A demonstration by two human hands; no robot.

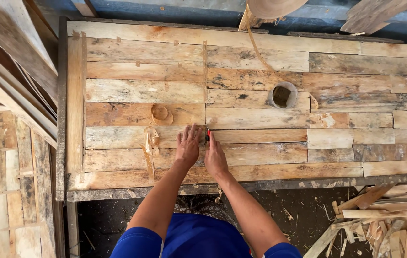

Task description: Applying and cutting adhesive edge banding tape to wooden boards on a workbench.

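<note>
Wooden panel (261, 114) of short slats on a bench. Left hand (187, 145) lies flat, fingers spread, pressing a slat; right hand (215, 157) pinches a small red-and-black tool (208, 135) at the slat joint, just beside the left fingertips. Step, apparently: marking. Steady pressure seems needed.

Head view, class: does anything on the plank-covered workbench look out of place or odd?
Yes. Curled wood shavings lie loose on the planks left of the left hand, and a long thin shaving strip trails across the boards to the small round tin.
</note>
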